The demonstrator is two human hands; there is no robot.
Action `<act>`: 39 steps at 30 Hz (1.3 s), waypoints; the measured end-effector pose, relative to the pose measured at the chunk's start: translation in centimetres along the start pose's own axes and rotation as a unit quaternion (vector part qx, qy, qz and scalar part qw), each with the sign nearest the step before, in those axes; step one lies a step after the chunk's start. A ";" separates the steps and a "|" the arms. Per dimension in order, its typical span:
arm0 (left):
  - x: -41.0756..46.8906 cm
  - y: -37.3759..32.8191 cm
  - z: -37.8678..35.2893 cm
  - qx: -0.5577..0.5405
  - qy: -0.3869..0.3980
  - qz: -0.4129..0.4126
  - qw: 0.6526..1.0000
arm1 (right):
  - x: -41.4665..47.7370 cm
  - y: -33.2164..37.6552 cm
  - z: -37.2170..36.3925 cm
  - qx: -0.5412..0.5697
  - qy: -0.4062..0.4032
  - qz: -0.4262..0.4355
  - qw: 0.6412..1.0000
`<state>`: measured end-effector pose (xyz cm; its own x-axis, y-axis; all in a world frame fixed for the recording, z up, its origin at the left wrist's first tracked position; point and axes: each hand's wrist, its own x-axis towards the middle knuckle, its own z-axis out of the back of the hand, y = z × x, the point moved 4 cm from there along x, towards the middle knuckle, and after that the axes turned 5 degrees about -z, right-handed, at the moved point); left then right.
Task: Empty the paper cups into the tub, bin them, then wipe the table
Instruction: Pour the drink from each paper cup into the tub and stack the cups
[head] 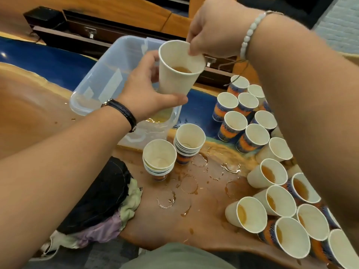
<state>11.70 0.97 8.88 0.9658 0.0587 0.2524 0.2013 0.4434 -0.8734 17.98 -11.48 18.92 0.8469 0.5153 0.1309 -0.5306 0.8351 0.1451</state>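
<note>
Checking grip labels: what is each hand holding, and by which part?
Both hold one white paper cup: the left hand wraps its side wall, the right hand pinches its rim.

The tub (97, 80) was open on top, though over its near right corner the left hand (143, 94) gripped a white cup (178, 74) and the right hand (209, 30) pinched that cup's rim. Left of the tub, the table (29, 113) offered open wood. Just in front of the tub stood a stack of empty cups (189, 140) and a second stack (159, 158) beside it. Right of the tub, crowded cups (252, 133) stood packed rim to rim. In front and left of the tub, a heap of cloths (101, 200) covered the table's edge
</note>
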 end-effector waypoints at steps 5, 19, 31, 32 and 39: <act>0.1 1.5 2.2 -0.029 -0.037 0.008 0.999 | 1.7 1.6 -1.0 0.055 -0.014 -0.013 0.998; 0.2 3.8 6.3 0.096 -0.073 0.045 0.992 | 3.6 -0.3 -11.7 0.037 0.071 -0.187 0.979; 1.3 3.9 7.2 0.310 0.013 0.050 0.949 | 2.4 -0.2 -16.3 0.030 0.062 -0.206 0.976; 1.4 4.0 7.3 0.330 0.019 0.053 0.942 | 2.4 -0.2 -16.3 0.037 0.063 -0.207 0.976; 2.1 5.5 7.4 0.439 0.052 0.059 0.895 | 2.5 -0.2 -16.3 0.061 0.056 -0.213 0.974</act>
<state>13.69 10.16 7.66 0.9912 0.0881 0.0992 -0.0650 0.9744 -0.2153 20.76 -7.28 3.18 0.9859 0.1507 -0.0733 -0.1248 0.9520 0.2794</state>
